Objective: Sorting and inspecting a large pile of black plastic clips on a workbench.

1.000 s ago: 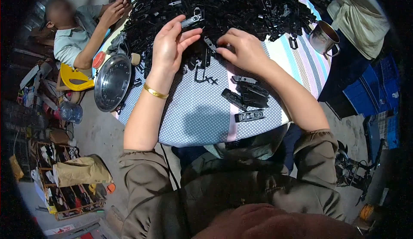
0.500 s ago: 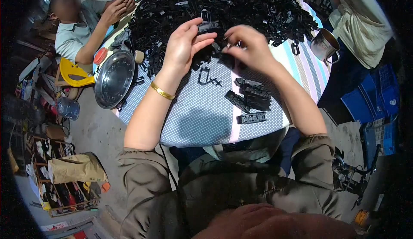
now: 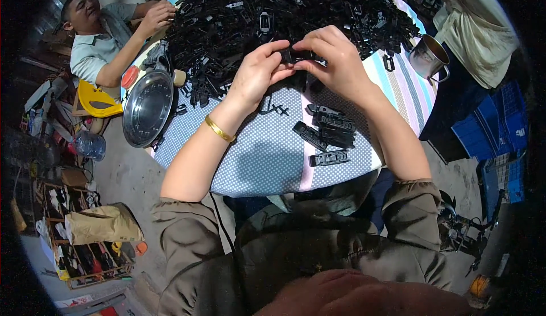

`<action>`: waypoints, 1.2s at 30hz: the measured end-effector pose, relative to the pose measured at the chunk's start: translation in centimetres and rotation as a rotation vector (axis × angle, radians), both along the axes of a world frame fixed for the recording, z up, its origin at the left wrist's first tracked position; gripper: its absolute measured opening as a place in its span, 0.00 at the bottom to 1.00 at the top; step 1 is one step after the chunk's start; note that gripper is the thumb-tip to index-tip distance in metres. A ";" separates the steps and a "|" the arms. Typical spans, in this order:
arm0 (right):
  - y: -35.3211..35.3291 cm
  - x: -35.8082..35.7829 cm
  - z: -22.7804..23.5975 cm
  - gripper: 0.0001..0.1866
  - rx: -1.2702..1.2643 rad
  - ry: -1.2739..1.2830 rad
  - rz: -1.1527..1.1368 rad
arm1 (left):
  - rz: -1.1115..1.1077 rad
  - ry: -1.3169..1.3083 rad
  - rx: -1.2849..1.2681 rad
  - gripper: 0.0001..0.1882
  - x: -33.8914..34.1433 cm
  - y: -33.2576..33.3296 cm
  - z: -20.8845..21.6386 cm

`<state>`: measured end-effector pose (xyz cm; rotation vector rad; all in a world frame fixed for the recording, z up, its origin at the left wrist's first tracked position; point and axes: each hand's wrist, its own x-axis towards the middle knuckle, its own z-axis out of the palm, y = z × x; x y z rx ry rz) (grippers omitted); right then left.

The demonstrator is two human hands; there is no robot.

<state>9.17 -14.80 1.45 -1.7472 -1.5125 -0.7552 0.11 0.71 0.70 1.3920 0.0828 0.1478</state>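
My left hand (image 3: 255, 76) and my right hand (image 3: 336, 59) meet at the near edge of a big heap of black plastic parts (image 3: 307, 9). Between their fingertips is a small black plastic part (image 3: 288, 55), partly covered by the fingers. Both hands are closed on it in a pinch. Below my right wrist, several long black plastic parts (image 3: 336, 129) lie grouped on the patterned tablecloth (image 3: 256, 171). Thin crossed black pieces (image 3: 280, 109) lie nearer my left wrist, beside a frame-shaped piece that my arm partly hides.
A shiny metal basin (image 3: 149, 111) and a red-lidded jar (image 3: 130, 77) stand at the table's left edge. A metal mug (image 3: 429, 59) is at the right edge. Across on the left sits a co-worker (image 3: 94, 49) with hands at the heap. Blue crates (image 3: 495, 125) stand right.
My hands have come together at the heap's edge. The left fingers, stretched out before, have closed onto the black part. The co-worker's hands have lowered toward the table.
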 end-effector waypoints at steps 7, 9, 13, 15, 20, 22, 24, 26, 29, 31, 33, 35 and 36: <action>0.1 -0.1 -0.3 0.17 0.008 -0.058 -0.038 | -0.015 -0.030 -0.018 0.17 0.2 0.0 -0.8; 0.2 -0.6 -0.4 0.17 0.000 -0.069 -0.055 | -0.026 -0.041 -0.012 0.18 0.2 0.0 -1.1; 0.6 -1.0 -0.7 0.18 0.036 -0.100 -0.073 | 0.044 -0.062 0.108 0.19 0.0 -0.4 -1.1; 0.7 -0.9 -0.8 0.17 0.006 -0.051 -0.023 | 0.041 -0.075 0.017 0.19 0.0 -0.4 -1.1; 0.1 0.8 -0.2 0.16 -0.215 0.999 0.196 | 0.015 -0.186 0.014 0.21 -0.2 -0.1 -0.4; -0.4 1.0 -0.2 0.17 -0.142 1.047 0.332 | -0.031 -0.214 0.111 0.22 -0.2 0.0 -0.1; -0.8 1.2 0.2 0.16 -0.151 1.036 0.345 | -0.050 -0.236 0.136 0.23 -0.2 -0.1 0.2; -1.2 1.6 0.6 0.16 -0.159 1.026 0.357 | -0.071 -0.257 0.161 0.24 -0.3 -0.3 0.5; -2.0 3.0 0.8 0.14 -0.291 1.005 0.382 | -0.125 -0.258 0.060 0.22 -0.9 -1.0 0.7; -2.9 4.4 0.8 0.15 -0.370 1.098 0.384 | -0.190 -0.370 0.210 0.21 -1.0 -1.9 0.6; -3.5 5.4 0.3 0.17 -0.532 0.803 0.289 | -0.332 -0.225 0.383 0.17 -2.0 -2.9 0.2; -3.8 5.6 -1.4 0.21 -0.657 0.564 0.210 | -0.420 -0.338 0.689 0.15 -2.5 -4.1 0.0; -3.3 5.0 -1.6 0.20 -0.746 0.348 0.113 | -0.419 -0.518 0.869 0.14 -2.6 -4.3 -0.6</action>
